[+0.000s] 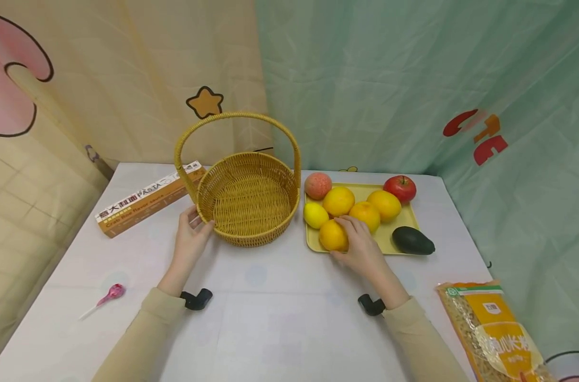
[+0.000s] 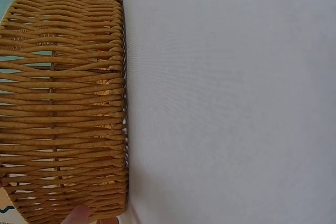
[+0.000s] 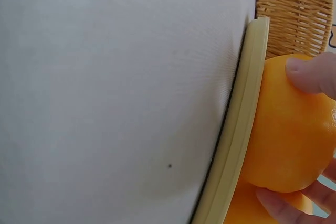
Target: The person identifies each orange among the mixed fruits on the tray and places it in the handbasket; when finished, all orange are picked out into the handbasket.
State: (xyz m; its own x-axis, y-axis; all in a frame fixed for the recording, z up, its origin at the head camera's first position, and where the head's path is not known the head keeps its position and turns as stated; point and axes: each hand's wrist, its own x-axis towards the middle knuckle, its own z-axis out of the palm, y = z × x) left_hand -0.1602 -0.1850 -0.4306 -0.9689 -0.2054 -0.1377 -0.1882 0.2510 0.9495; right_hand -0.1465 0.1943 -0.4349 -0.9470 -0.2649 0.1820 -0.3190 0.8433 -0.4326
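Observation:
A wicker basket (image 1: 251, 207) with a tall hoop handle stands on the table, with no items inside. On its front left side my left hand (image 1: 191, 239) holds the rim and wall; the left wrist view shows just a thumb tip (image 2: 77, 215) against the weave and a bit of finger at the edge. My right hand (image 1: 361, 246) grips an orange (image 1: 332, 235) at the front left corner of a yellow tray (image 1: 313, 245). Thumb and fingers lie around the orange in the right wrist view, close above the tray rim (image 3: 247, 103).
Beside that orange are more oranges (image 1: 339, 201), a lemon (image 1: 315, 215), a pinkish peach (image 1: 318, 185), a red fruit (image 1: 400, 189) and a dark green avocado (image 1: 412, 240). A pasta box (image 1: 150, 201), a lollipop (image 1: 115, 291) and a bag of grain (image 1: 494, 329) lie farther out. Curtains (image 1: 365, 95) hang behind.

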